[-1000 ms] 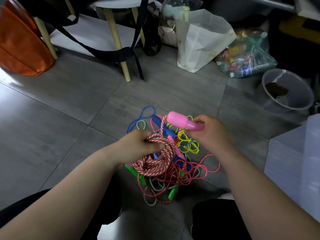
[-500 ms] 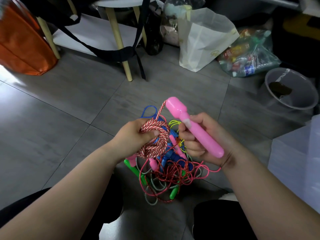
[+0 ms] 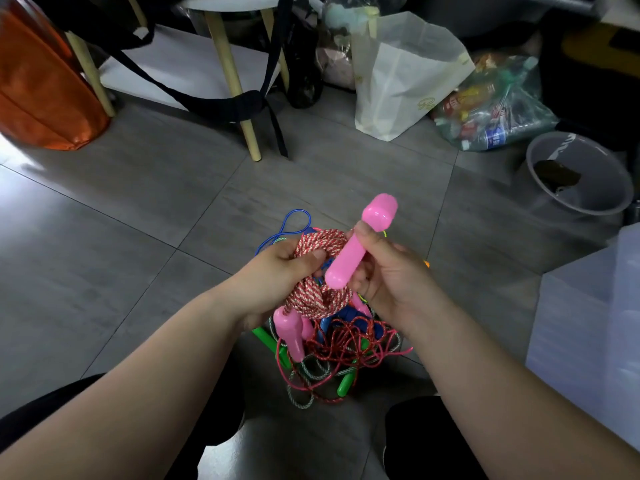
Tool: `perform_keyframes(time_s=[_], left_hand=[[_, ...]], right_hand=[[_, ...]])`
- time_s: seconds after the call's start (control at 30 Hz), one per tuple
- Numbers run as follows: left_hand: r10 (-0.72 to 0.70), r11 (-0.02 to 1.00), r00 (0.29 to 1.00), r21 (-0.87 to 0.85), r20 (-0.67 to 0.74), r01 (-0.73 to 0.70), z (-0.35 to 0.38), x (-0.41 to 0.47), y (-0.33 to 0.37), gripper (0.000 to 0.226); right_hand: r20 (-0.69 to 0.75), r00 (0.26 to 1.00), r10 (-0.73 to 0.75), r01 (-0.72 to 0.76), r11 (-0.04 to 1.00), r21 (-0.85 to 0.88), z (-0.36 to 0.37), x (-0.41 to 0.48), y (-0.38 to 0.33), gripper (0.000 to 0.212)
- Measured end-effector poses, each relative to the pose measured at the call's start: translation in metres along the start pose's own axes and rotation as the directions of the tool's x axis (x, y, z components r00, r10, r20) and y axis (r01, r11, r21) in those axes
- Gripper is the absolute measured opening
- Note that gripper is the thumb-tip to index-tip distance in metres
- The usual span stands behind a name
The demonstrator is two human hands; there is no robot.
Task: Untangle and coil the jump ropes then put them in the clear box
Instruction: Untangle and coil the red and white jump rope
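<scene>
1. left hand (image 3: 273, 275) is curled tight round the red-and-white coil (image 3: 320, 301). right hand (image 3: 394, 282) is closed round the pink handle (image 3: 356, 254), thumb on its neck. both are held above the tangle (image 3: 349, 348) on the floor (image 3: 138, 237).
2. risk: nothing but the grip binds the coil. any slackening would likely let the loops spring open and fall into the tangle.
3. risk: the second pink handle (image 3: 291, 332) hangs low by the tangle, contact not determinable. it could snag on loose cord when lifted away.
4. risk: the clear box (image 3: 588, 323) stands well apart at the right. the carry across gives the unsecured handles room to swing and unwind turns.
</scene>
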State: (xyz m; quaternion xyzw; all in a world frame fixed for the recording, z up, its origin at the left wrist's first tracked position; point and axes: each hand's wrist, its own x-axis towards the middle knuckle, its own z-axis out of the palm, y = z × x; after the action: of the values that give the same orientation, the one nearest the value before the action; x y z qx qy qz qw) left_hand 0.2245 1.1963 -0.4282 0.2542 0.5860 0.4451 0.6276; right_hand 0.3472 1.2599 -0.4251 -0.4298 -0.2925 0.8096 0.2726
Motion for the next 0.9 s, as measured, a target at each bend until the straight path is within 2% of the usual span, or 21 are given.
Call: perform_keyframes(time_s=[0.1,0.3,0.4,0.47,0.6,0.67,0.9], left_hand=[[0.012,0.999,0.999,-0.048,0.041,-0.01,0.003,-0.001,0.001,0.015],[-0.001,0.992,0.997,-0.126,0.072,0.01,0.004,-0.003,0.006,0.019],[0.0,0.99,0.997,-0.138,0.078,0.01,0.005,-0.003,0.006,0.017],[-0.011,0.987,0.995,-0.158,0.098,0.026,0.005,-0.003,0.006,0.027],[-0.015,0.973,0.986,-0.226,0.168,0.053,0.005,-0.006,0.009,0.02],[0.003,0.974,0.98,-0.221,0.199,0.041,0.005,-0.008,0.011,0.026],[0.036,0.981,0.993,-0.193,0.113,-0.014,0.008,-0.005,0.011,0.022]], right_hand=[[-0.037,0.998,-0.047,0.047,0.999,-0.001,0.005,-0.001,-0.001,0.022],[-0.052,0.965,-0.257,0.236,0.937,-0.259,0.008,-0.006,0.004,0.015],[-0.113,0.949,-0.295,0.258,0.931,-0.259,0.008,-0.004,0.003,0.015],[-0.133,0.945,-0.3,0.262,0.934,-0.242,0.007,-0.002,0.002,0.018],[-0.131,0.942,-0.309,0.276,0.935,-0.222,0.006,-0.002,-0.002,0.021],[-0.118,0.936,-0.331,0.297,0.925,-0.238,0.005,-0.002,-0.002,0.021],[-0.109,0.882,-0.459,0.394,0.845,-0.362,0.001,0.0,0.001,0.013]])
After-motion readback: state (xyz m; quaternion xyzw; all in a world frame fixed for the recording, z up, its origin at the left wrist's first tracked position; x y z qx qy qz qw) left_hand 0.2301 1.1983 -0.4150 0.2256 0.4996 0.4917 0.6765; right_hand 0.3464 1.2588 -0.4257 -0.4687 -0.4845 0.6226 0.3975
